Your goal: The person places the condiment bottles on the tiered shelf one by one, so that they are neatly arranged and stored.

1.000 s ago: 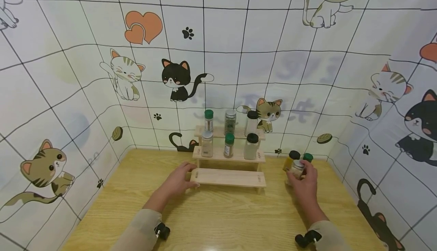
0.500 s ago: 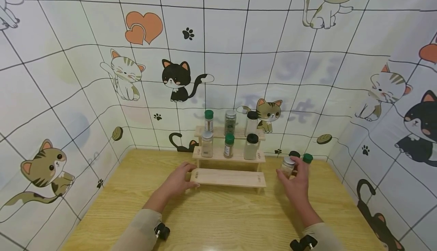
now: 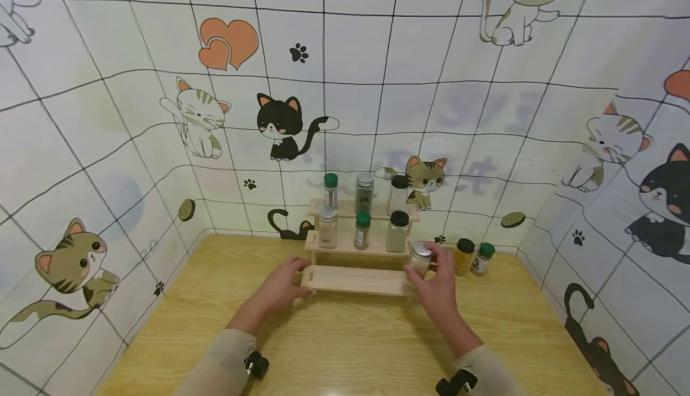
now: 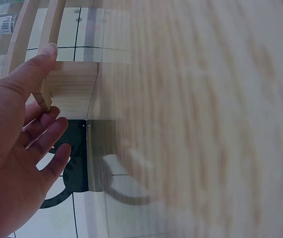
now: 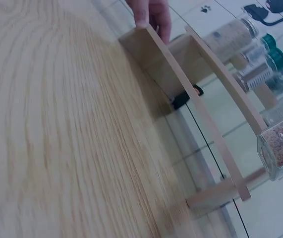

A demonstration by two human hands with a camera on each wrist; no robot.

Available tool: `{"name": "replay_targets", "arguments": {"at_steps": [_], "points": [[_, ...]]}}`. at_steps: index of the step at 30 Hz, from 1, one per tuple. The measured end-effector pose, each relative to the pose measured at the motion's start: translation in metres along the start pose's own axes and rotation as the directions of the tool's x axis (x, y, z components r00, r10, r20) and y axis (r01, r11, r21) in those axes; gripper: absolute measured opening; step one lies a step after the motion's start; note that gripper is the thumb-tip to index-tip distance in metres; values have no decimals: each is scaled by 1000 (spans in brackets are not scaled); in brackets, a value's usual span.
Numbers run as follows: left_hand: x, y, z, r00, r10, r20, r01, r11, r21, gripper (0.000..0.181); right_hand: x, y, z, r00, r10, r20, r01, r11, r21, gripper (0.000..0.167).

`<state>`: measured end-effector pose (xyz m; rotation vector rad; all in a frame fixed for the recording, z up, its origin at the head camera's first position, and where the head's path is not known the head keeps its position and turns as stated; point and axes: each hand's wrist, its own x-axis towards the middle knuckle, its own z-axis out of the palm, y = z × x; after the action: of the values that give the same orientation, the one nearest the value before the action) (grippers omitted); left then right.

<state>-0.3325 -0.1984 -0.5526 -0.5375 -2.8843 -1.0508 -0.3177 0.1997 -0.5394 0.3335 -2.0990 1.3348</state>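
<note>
A three-step wooden spice rack (image 3: 356, 280) stands near the back of the table; its lowest step carries no jar. My left hand (image 3: 280, 285) holds that step's left end, and in the left wrist view the thumb and fingers pinch the board end (image 4: 43, 96). At the rack's right end, my right hand (image 3: 439, 288) grips a glass spice jar (image 3: 420, 259) with a silver lid, roughly upright at the lowest step. Pinkish granules fill this jar (image 5: 281, 144) in the right wrist view. Whether its base touches the board cannot be told.
Three jars stand on the middle step, including a green-lidded one (image 3: 362, 235). Three more line the top step, among them a silver-lidded herb jar (image 3: 364, 195). Right of the rack are a black-lidded yellow jar (image 3: 462, 258) and a green-lidded jar (image 3: 482, 260). A cat-print wall covering (image 3: 356, 108) borders the table.
My right hand has carried the silver-lidded jar leftward, from beside the two jars on the right to the rack's lowest step. My left hand has stayed on the rack.
</note>
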Motion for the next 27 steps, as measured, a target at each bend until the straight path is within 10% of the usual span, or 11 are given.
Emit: {"name": "replay_targets", "arguments": {"at_steps": [27], "points": [[1,2,0,1000,-20,-12,20,1000,-17,66,-7,-60,118,954,-52,294,1,985,170,69]]}}
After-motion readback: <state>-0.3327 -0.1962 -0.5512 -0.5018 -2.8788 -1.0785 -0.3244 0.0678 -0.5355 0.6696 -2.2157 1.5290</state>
